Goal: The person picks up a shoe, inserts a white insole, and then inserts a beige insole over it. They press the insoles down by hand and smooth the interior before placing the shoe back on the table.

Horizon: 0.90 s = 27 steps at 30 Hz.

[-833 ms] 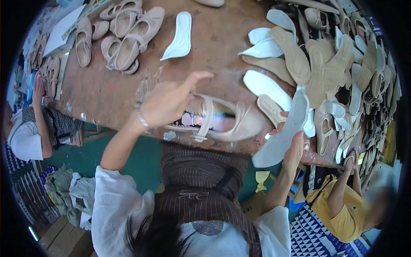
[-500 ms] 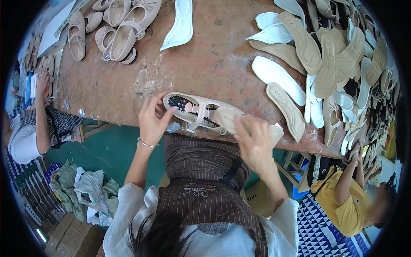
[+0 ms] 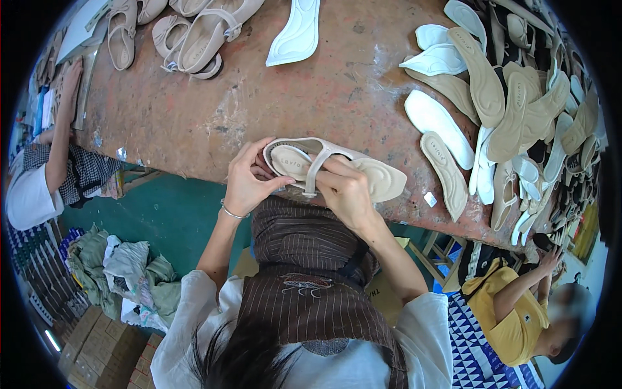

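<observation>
In front of me at the near table edge lies a beige strapped shoe (image 3: 315, 171). My left hand (image 3: 250, 174) is closed round its heel end, thumb on the near side. A beige insole (image 3: 387, 181) passes under the strap: its heel part sits inside the shoe's heel, while its broad front part shows at the toe end, over the shoe. My right hand (image 3: 345, 189) is closed on the insole's middle, just right of the strap, fingertips partly hidden. The shoe's toe is covered by the insole and my hand.
On the table's right are a loose beige insole (image 3: 444, 175), a white insole (image 3: 439, 126) and a heap of insoles and shoes. Another white insole (image 3: 295, 32) lies at the far side. Finished-looking beige shoes (image 3: 206, 42) stand far left. Co-workers sit at left and right (image 3: 502, 311).
My right hand has moved left, bringing the insole from beside the toe into the shoe under the strap. My left hand stays at the heel. The table has shifted slightly in view.
</observation>
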Tool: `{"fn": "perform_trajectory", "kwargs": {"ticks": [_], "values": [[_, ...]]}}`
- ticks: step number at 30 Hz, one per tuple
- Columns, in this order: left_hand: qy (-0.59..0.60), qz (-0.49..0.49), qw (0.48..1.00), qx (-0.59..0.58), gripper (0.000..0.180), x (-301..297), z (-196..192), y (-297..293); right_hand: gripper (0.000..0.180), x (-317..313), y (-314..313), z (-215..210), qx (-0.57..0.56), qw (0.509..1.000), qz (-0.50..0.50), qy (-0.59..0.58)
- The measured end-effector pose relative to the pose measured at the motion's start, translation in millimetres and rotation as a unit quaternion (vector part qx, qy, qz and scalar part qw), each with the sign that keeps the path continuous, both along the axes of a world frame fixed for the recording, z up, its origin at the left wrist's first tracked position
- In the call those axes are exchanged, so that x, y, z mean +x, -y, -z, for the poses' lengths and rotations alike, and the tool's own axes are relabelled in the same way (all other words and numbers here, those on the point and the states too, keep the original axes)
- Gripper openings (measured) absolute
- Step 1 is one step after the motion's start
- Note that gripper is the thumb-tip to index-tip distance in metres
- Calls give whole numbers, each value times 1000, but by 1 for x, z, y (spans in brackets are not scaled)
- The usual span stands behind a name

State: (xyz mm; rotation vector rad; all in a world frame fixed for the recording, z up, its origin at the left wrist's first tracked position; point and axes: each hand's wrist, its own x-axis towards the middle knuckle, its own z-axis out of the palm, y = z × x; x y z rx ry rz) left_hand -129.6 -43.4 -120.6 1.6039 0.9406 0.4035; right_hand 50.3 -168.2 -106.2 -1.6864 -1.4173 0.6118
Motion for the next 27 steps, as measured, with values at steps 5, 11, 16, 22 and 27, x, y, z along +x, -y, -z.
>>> {"fn": "perform_trajectory", "kwargs": {"ticks": [5, 11, 16, 22, 27], "values": [[-2, -8, 1000, 20, 65, 2, 6, -2, 22, -9, -8, 6, -29, 999, 16, 4], [-30, -79, 996, 28, 40, 14, 11, 0, 22, -15, -7, 14, -33, 999, 16, 39], [-59, -104, 993, 11, 24, 24, 9, -4, 27, -19, -2, 18, -37, 993, -5, 110], [-61, -108, 990, -61, 7, 18, 17, -12, 43, -14, -11, 4, -51, 971, -157, 174], [-52, -88, 995, 23, 5, 16, 24, -15, 48, -29, -13, -5, -75, 963, -130, 223]]}}
